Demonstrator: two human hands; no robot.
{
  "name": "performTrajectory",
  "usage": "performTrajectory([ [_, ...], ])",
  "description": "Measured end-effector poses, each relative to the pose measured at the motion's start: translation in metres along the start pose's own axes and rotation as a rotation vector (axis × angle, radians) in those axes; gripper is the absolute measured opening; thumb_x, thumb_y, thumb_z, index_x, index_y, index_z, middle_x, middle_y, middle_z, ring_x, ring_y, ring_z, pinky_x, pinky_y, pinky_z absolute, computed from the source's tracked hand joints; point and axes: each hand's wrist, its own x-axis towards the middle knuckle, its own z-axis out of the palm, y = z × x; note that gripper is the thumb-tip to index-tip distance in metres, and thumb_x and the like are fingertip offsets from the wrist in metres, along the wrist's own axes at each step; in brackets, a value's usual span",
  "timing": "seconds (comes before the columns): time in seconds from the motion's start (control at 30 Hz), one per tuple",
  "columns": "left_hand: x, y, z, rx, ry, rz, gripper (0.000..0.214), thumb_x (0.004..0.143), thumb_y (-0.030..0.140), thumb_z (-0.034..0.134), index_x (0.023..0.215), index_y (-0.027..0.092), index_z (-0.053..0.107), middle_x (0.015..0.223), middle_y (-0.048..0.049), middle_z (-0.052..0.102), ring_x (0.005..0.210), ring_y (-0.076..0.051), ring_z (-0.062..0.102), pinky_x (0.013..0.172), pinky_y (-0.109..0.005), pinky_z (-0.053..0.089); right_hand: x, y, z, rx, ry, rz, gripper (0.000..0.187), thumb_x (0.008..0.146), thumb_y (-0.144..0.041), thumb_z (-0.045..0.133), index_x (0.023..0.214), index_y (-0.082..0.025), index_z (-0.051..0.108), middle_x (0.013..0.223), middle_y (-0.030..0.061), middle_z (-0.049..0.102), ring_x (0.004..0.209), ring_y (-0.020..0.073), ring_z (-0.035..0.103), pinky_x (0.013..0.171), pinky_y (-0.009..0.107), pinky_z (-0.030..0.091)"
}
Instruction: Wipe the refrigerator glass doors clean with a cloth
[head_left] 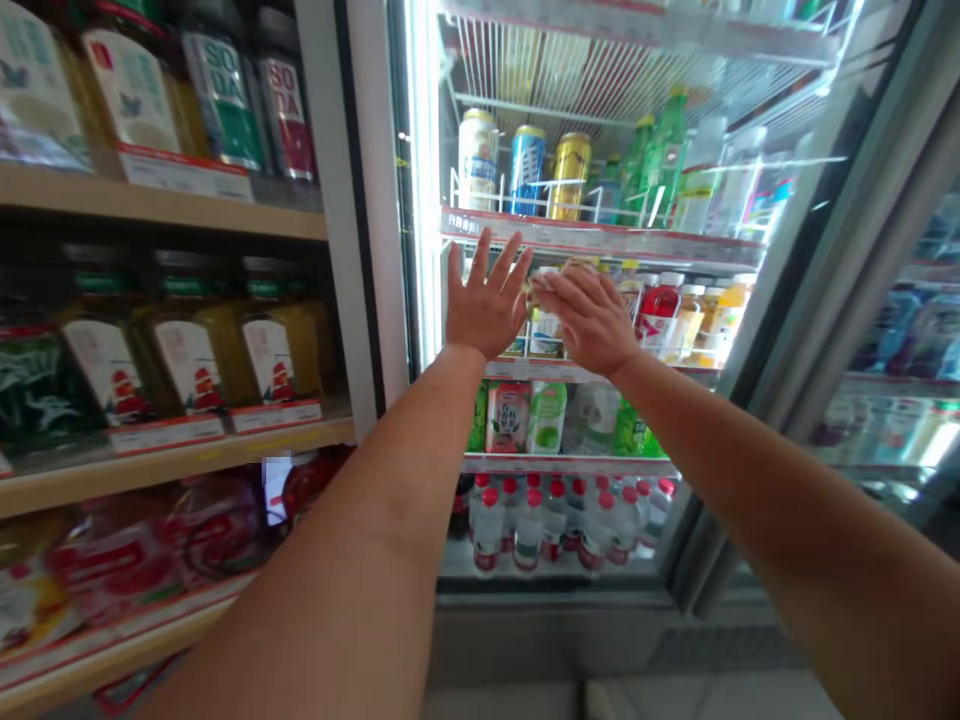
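Observation:
Both my arms reach into an open drinks fridge at its second shelf (600, 240). My left hand (486, 300) is open, fingers spread and pointing up, holding nothing. My right hand (589, 315) lies across the top of a pale bottle (546, 325) on that shelf, fingers laid over its cap; the grip itself is hidden behind the hand. Red and yellow drink bottles (660, 315) stand just right of my right hand. Cans (525, 170) stand on the shelf above.
The fridge's glass door (832, 250) stands open at the right. Water bottles with red caps (555, 520) fill the bottom shelf, cartons and green bottles (540, 415) the one above. Wooden shelves (165, 440) with oil bottles and packets are on the left.

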Motion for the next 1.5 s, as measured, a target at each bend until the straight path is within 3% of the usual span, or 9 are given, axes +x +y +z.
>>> performTrajectory([
  [0.2,0.003,0.003,-0.003,0.056,-0.045,-0.034,0.061,0.103,0.039,0.034,0.164,0.035,0.037,0.166,0.0239,0.013,0.140,-0.006,-0.044,0.125,-0.037,-0.035,0.032,0.029,-0.005,-0.047,0.226,0.594,0.055,0.103,-0.022,0.032,0.153,-0.023,0.055,0.164,0.0039,0.046,0.155,0.0343,0.030,0.128,0.059,0.028],
  [0.43,0.003,0.005,-0.004,0.076,-0.086,-0.041,0.061,0.106,0.041,0.021,0.165,0.031,0.035,0.169,0.0214,0.018,0.137,-0.004,-0.048,0.119,-0.033,-0.041,0.015,-0.004,-0.002,0.003,0.022,0.094,0.053,0.102,-0.023,0.038,0.150,-0.031,0.058,0.157,-0.0006,0.054,0.151,0.0277,0.043,0.128,0.053,0.033],
  [0.63,0.004,0.005,-0.005,0.068,-0.089,-0.047,0.062,0.103,0.039,0.024,0.164,0.033,0.032,0.167,0.0236,0.015,0.132,0.000,-0.051,0.116,-0.032,-0.044,0.027,0.021,-0.003,-0.065,0.233,0.437,0.059,0.100,-0.020,0.036,0.156,-0.025,0.052,0.162,0.0061,0.047,0.156,0.0357,0.034,0.124,0.066,0.031],
  [0.83,0.004,0.004,-0.002,-0.006,-0.093,-0.063,0.067,0.099,0.035,0.031,0.166,0.034,0.033,0.170,0.0170,0.012,0.149,-0.009,-0.034,0.125,-0.040,-0.034,0.000,0.019,-0.007,0.026,-0.098,-0.100,0.059,0.098,-0.023,0.048,0.156,-0.034,0.051,0.159,-0.0014,0.053,0.152,0.0291,0.043,0.130,0.055,0.029],
  [0.9,0.003,0.003,-0.002,-0.045,-0.077,-0.066,0.068,0.098,0.033,0.034,0.166,0.034,0.034,0.171,0.0133,0.014,0.156,-0.016,-0.020,0.127,-0.046,-0.029,-0.003,0.029,-0.009,0.010,-0.060,-0.005,0.059,0.099,-0.022,0.046,0.157,-0.034,0.050,0.161,-0.0017,0.050,0.154,0.0290,0.040,0.129,0.055,0.029],
  [1.03,0.003,0.003,-0.003,-0.071,-0.068,-0.068,0.068,0.098,0.034,0.036,0.166,0.036,0.034,0.171,0.0140,0.016,0.160,-0.020,-0.009,0.130,-0.049,-0.025,-0.008,0.043,-0.009,-0.130,0.254,0.364,0.058,0.100,-0.022,0.037,0.156,-0.021,0.053,0.163,0.0060,0.047,0.155,0.0332,0.035,0.127,0.057,0.032],
  [1.27,0.004,0.005,-0.005,0.027,-0.105,-0.076,0.066,0.100,0.037,0.032,0.166,0.033,0.033,0.166,0.0245,0.005,0.143,-0.007,-0.041,0.125,-0.037,-0.035,-0.041,0.052,-0.021,-0.068,-0.003,-0.008,0.054,0.100,-0.025,0.045,0.151,-0.030,0.058,0.158,-0.0005,0.055,0.149,0.0300,0.046,0.126,0.055,0.036],
  [1.43,0.003,0.004,-0.004,0.024,-0.090,-0.048,0.066,0.101,0.038,0.034,0.166,0.035,0.030,0.167,0.0240,0.006,0.140,-0.004,-0.044,0.123,-0.036,-0.037,-0.063,0.069,-0.014,-0.107,0.364,0.454,0.054,0.104,-0.027,0.035,0.153,-0.026,0.058,0.161,0.0059,0.051,0.152,0.0355,0.040,0.125,0.057,0.034],
  [1.5,0.003,0.003,-0.002,0.008,-0.078,-0.051,0.065,0.101,0.037,0.032,0.166,0.035,0.032,0.168,0.0223,0.011,0.146,-0.008,-0.038,0.124,-0.038,-0.036,-0.069,0.062,-0.011,-0.099,0.342,0.456,0.055,0.103,-0.027,0.037,0.155,-0.026,0.056,0.162,0.0057,0.049,0.153,0.0380,0.038,0.124,0.063,0.033],
])
